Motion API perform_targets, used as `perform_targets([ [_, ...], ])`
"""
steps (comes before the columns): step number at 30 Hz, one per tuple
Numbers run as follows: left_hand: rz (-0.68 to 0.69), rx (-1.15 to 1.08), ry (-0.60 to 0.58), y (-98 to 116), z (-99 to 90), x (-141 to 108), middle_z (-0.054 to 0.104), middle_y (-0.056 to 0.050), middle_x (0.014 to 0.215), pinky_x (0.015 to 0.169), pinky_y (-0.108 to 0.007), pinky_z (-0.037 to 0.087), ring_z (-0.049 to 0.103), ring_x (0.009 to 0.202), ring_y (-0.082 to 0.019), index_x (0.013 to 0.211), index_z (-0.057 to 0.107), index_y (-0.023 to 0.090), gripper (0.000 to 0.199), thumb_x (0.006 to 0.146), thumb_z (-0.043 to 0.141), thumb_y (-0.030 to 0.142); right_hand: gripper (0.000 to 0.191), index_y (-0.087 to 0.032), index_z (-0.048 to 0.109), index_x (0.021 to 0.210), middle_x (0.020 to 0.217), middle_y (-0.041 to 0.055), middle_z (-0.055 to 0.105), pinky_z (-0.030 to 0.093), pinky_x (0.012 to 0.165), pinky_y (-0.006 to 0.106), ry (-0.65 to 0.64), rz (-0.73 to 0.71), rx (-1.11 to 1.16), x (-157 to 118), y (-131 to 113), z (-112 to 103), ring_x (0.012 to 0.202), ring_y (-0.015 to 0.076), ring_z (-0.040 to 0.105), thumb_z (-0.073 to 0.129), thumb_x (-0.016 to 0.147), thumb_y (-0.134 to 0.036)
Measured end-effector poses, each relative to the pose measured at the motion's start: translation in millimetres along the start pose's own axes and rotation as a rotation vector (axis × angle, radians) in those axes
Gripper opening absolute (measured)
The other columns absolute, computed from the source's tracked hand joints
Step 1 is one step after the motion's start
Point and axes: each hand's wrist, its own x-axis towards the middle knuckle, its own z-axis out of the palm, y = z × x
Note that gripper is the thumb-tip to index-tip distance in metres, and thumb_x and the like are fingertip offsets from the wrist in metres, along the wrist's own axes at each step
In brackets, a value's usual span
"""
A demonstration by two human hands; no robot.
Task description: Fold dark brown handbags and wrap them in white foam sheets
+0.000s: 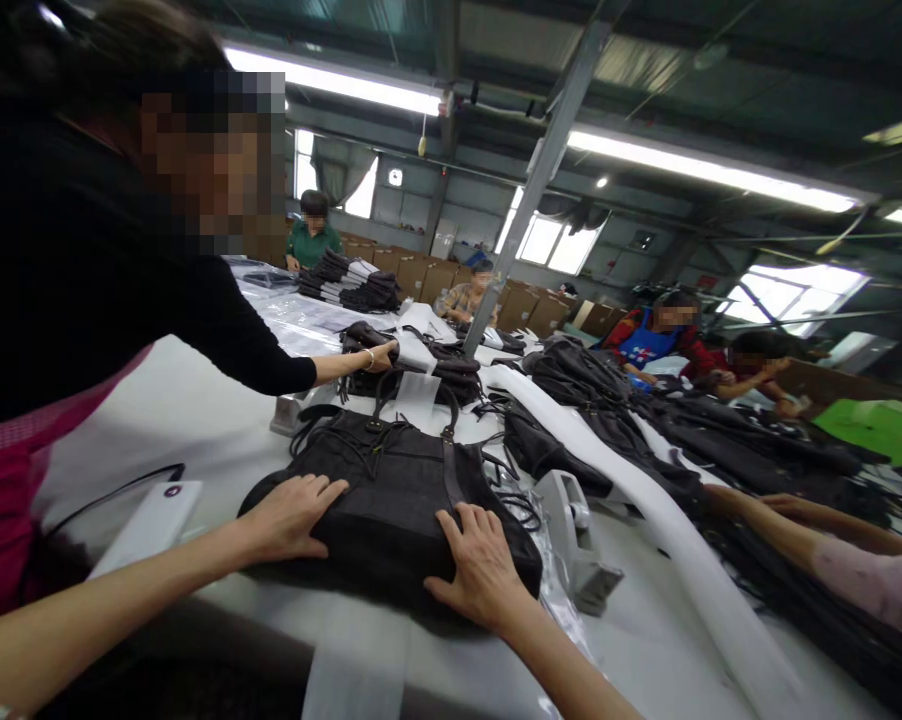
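A black handbag [398, 490] lies on the pale table in front of me, its two handles pointing away and thin black cords trailing over its top. On its left end rests my left hand [297, 515], fingers stretched out and the thumb apart. My right hand [477, 562] lies on the near right part of the bag with its fingers spread. Both palms touch the dark surface without gripping it. Behind the bag, a stack of folded black bags [440, 375] with white paper between them is touched by a co-worker's hand [380, 357].
A white phone-like device [147, 525] with a cable lies at left. A tape dispenser [578, 540] stands right of the bag. A long white paper strip [646, 490] runs beside heaped black bags [578, 375]. A co-worker leans in from the left; another's arms [788, 525] reach in from the right.
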Motion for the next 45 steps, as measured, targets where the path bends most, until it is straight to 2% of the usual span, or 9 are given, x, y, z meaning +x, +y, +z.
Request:
perform_targets([
  [6, 0.152, 0.145, 0.094, -7, 26.3, 2, 0.058, -0.002, 0.079, 0.063, -0.030, 0.039, 0.056, 0.073, -0.020, 0.086, 0.053, 0.021, 0.005, 0.083, 0.057, 0.019, 0.018, -0.021, 0.057, 0.081, 0.081, 0.0026, 0.060, 0.033, 0.068, 0.031, 0.067, -0.083, -0.051, 4, 8, 31, 0.079, 0.0200, 0.051, 0.068, 0.079, -0.035],
  [10, 0.252, 0.229, 0.209, -15, 42.3, -3, 0.055, -0.002, 0.075, 0.062, -0.030, 0.035, 0.051, 0.069, -0.018, 0.081, 0.053, 0.020, 0.012, 0.086, 0.049, 0.010, 0.017, -0.021, 0.054, 0.072, 0.069, 0.0005, 0.057, 0.030, 0.064, 0.031, 0.170, -0.217, -0.121, -7, 16, 55, 0.067, 0.0171, 0.049, 0.053, 0.088, -0.015],
  [17, 0.243, 0.078, 0.173, -65, 11.8, -23, 0.057, -0.003, 0.093, 0.078, -0.032, 0.038, 0.050, 0.092, -0.022, 0.086, 0.054, 0.021, 0.031, 0.073, 0.074, 0.041, 0.016, -0.022, 0.058, 0.100, 0.084, -0.0008, 0.066, 0.036, 0.065, 0.027, 0.029, -0.170, 0.024, -11, 20, 42, 0.076, 0.0150, 0.061, 0.060, 0.085, -0.019],
  [22, 0.143, 0.043, 0.264, -79, 54.3, -49, 0.055, -0.002, 0.078, 0.071, -0.027, 0.042, 0.051, 0.077, -0.017, 0.076, 0.051, 0.019, 0.014, 0.086, 0.048, 0.011, 0.028, -0.019, 0.064, 0.102, 0.097, 0.0062, 0.070, 0.042, 0.075, 0.027, 0.315, -0.272, -0.047, -24, 18, 76, 0.082, 0.0151, 0.064, 0.046, 0.086, -0.004],
  [26, 0.115, -0.201, 0.305, -89, 75.8, -61, 0.058, -0.008, 0.112, 0.091, -0.032, 0.046, 0.053, 0.105, -0.019, 0.103, 0.054, 0.018, 0.023, 0.084, 0.046, 0.008, 0.034, -0.018, 0.065, 0.107, 0.105, 0.0080, 0.069, 0.044, 0.080, 0.028, 0.403, -0.280, -0.087, -33, 17, 96, 0.090, 0.0164, 0.064, 0.045, 0.084, -0.001],
  [32, 0.024, -0.429, 0.151, -104, 44.1, -70, 0.057, -0.005, 0.125, 0.099, -0.034, 0.043, 0.054, 0.113, -0.020, 0.133, 0.041, 0.025, 0.051, 0.085, 0.052, 0.018, 0.034, -0.018, 0.066, 0.108, 0.105, 0.0077, 0.070, 0.046, 0.083, 0.028, 0.436, -0.289, -0.084, -31, 19, 97, 0.091, 0.0170, 0.065, 0.045, 0.085, -0.002],
  [38, 0.011, -0.235, 0.129, -87, 22.8, -67, 0.048, -0.011, 0.132, 0.099, -0.041, 0.041, 0.048, 0.118, -0.029, 0.131, 0.045, 0.027, 0.073, 0.066, 0.077, 0.023, 0.033, -0.018, 0.067, 0.106, 0.103, 0.0072, 0.070, 0.046, 0.081, 0.028, 0.451, -0.276, -0.071, -30, 18, 97, 0.089, 0.0166, 0.066, 0.044, 0.087, -0.003],
  [42, -0.027, -0.187, 0.164, -81, 25.9, -68, 0.042, -0.012, 0.136, 0.101, -0.045, 0.040, 0.044, 0.122, -0.032, 0.127, 0.047, 0.026, 0.077, 0.058, 0.082, 0.022, 0.031, -0.018, 0.068, 0.105, 0.102, 0.0070, 0.071, 0.047, 0.081, 0.028, 0.461, -0.272, -0.064, -29, 18, 94, 0.088, 0.0166, 0.066, 0.044, 0.088, -0.006],
  [45, 0.025, -0.337, 0.104, -82, 20.8, -67, 0.045, -0.010, 0.136, 0.099, -0.037, 0.043, 0.047, 0.122, -0.026, 0.126, 0.048, 0.025, 0.060, 0.071, 0.073, 0.025, 0.032, -0.018, 0.067, 0.106, 0.104, 0.0077, 0.070, 0.047, 0.082, 0.028, 0.448, -0.273, -0.061, -29, 18, 93, 0.090, 0.0166, 0.066, 0.045, 0.087, -0.006],
])
